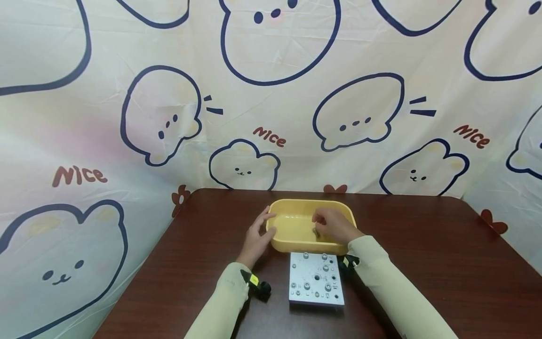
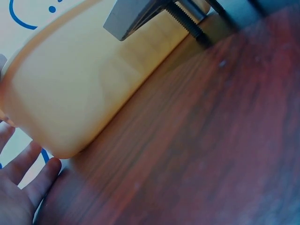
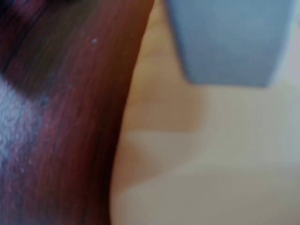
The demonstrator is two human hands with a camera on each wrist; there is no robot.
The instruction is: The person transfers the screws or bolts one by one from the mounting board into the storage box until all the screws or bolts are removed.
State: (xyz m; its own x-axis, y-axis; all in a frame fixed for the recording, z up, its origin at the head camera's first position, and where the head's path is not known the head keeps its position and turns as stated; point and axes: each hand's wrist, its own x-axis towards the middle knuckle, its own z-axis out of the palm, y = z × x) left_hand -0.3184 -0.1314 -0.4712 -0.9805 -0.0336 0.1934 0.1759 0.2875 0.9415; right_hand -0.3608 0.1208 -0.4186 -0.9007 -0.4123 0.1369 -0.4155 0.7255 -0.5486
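Observation:
A shallow yellow plastic tray [image 1: 292,246] stands on the dark wooden table. My left hand [image 1: 257,238] is at its left end, fingers spread and loosely bent; in the left wrist view the fingertips [image 2: 54,164] come right to the tray's corner. My right hand [image 1: 336,225] reaches into the tray's right half, fingers bent downward. Just under those fingers lies a small metallic part [image 1: 315,232], partly hidden; I cannot tell whether they pinch it. Before the tray is a silvery metal plate [image 1: 311,278] with several screws and holes on top. Threaded rods [image 2: 185,21] show beneath it in the left wrist view.
A black wrist camera [image 1: 263,291] sits on the left wrist, another [image 1: 348,263] on the right, close to the plate's far right corner. Behind the table's far edge hangs a white cloth [image 1: 296,117] printed with bear faces.

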